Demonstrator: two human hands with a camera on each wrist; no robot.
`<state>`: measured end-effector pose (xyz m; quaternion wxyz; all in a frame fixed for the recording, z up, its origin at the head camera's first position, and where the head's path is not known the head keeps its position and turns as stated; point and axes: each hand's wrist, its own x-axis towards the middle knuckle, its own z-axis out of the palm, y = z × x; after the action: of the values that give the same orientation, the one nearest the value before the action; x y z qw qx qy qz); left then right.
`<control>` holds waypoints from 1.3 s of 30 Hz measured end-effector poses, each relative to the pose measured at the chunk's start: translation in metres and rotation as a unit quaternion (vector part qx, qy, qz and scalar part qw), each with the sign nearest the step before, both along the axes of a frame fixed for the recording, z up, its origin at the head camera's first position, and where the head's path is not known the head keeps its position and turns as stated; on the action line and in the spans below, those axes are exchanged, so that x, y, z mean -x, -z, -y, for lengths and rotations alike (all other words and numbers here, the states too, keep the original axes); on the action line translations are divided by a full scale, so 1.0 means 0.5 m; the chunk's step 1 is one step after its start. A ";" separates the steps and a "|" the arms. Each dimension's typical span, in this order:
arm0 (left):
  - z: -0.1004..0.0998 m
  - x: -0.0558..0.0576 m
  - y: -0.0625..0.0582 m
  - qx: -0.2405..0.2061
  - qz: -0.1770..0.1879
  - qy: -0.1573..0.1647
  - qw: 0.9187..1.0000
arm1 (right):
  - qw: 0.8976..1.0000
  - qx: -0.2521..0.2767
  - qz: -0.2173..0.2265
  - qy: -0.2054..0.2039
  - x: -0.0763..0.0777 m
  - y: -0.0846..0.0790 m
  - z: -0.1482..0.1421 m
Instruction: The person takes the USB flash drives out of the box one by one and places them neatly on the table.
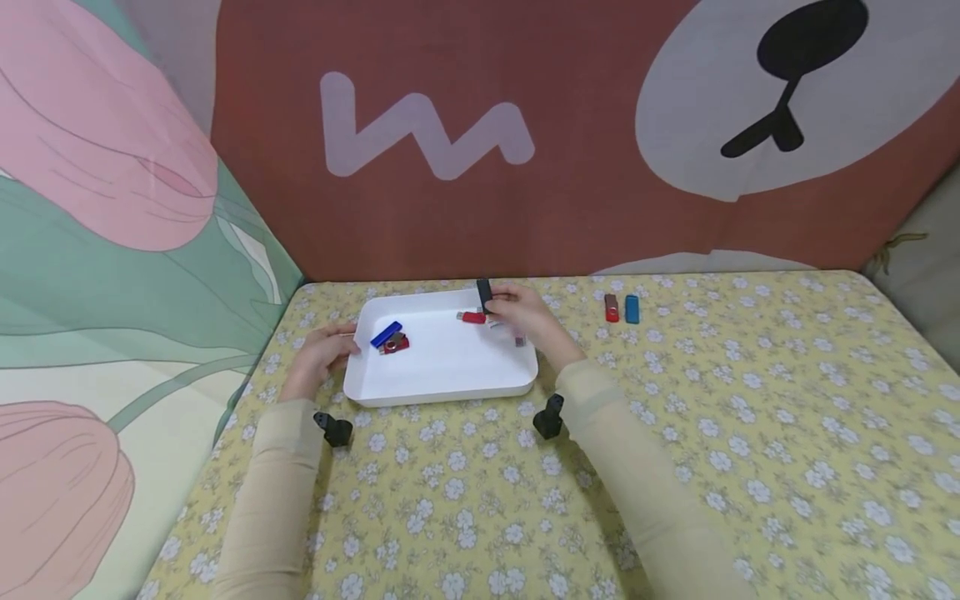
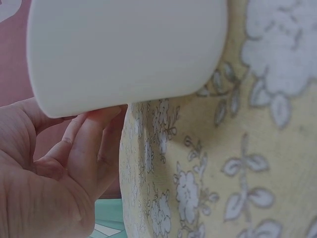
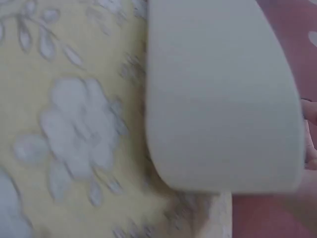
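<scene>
A white tray lies on the floral tablecloth. My left hand holds its left rim, thumb at the edge and fingers against the outer wall; the left wrist view shows this hand beside the tray's white side. Over the tray's far right part, my right hand pinches a black USB flash drive, standing nearly upright. Just below it lies a red USB flash drive. Left in the tray, a blue flash drive sits against a red swivel one.
On the cloth right of the tray lie a red flash drive and a blue one, side by side. Another small drive shows inside the tray's right end. A brown patterned backdrop rises behind the table.
</scene>
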<state>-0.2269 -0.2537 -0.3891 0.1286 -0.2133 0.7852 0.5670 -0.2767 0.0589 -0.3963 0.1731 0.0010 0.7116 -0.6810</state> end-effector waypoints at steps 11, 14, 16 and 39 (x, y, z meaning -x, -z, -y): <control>-0.003 -0.001 0.004 0.000 -0.004 0.009 1.000 | 0.998 0.026 -0.051 0.008 0.002 -0.011 -0.076; -0.004 0.000 0.005 0.005 -0.006 0.007 1.000 | 0.997 0.024 -0.070 0.006 0.002 -0.007 -0.099; -0.003 0.001 0.005 0.006 -0.007 0.007 1.000 | 0.997 0.024 -0.072 0.012 0.004 -0.003 -0.115; 0.000 -0.004 0.002 -0.011 -0.017 0.024 0.999 | 0.994 -0.081 -0.039 0.065 0.002 0.032 -0.299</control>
<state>-0.2249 -0.2536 -0.3900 0.1309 -0.1828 0.7857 0.5763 -0.2777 0.2083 -0.4121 0.1001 0.0350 0.7690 -0.6304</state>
